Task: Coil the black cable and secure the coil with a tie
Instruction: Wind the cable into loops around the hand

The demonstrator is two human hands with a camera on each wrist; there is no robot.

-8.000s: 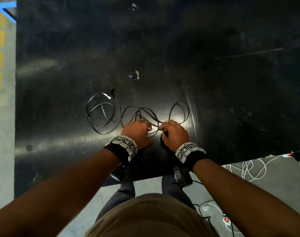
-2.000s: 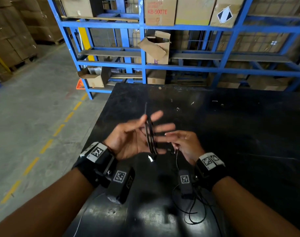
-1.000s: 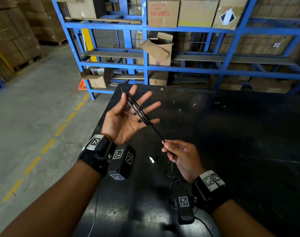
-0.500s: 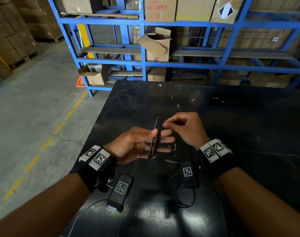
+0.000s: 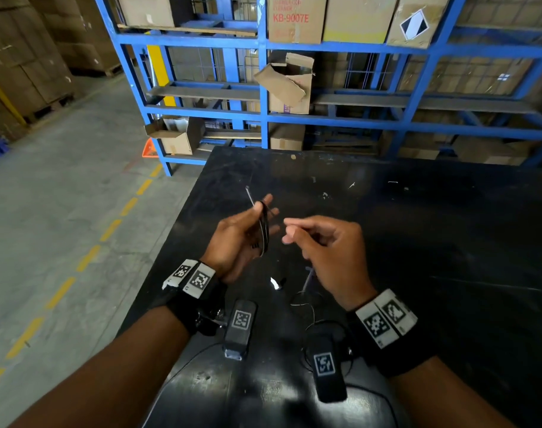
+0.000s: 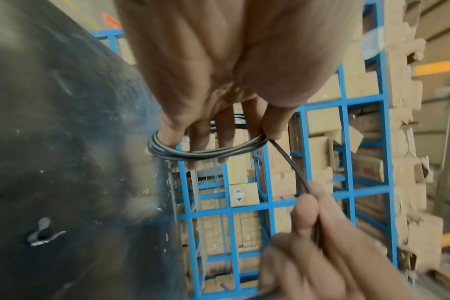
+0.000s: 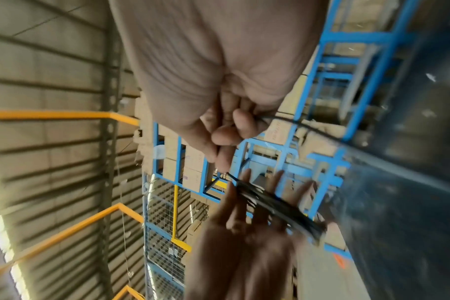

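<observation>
The black cable (image 5: 265,230) is wound in several loops round the straight fingers of my left hand (image 5: 248,233), held above the black table (image 5: 433,242). The left thumb pins the loops, and a short cable end (image 5: 248,193) sticks up past it. In the left wrist view the loops (image 6: 206,151) cross the fingers and one strand (image 6: 290,164) runs to my right hand (image 6: 311,219). My right hand (image 5: 294,233) pinches that strand just right of the coil. The loose tail (image 5: 306,282) hangs to the table. The right wrist view shows the pinch (image 7: 229,134) and the coil (image 7: 278,207).
A small white and black piece (image 5: 275,284) lies on the table under my hands. Blue shelving (image 5: 263,118) with cardboard boxes stands behind the table's far edge. The table's left edge drops to a concrete floor with a yellow dashed line (image 5: 109,230).
My right hand has come from beyond the left fingers round to their right side, pulling the strand with it. The left hand has tilted its fingers upward with the coil still on them.
</observation>
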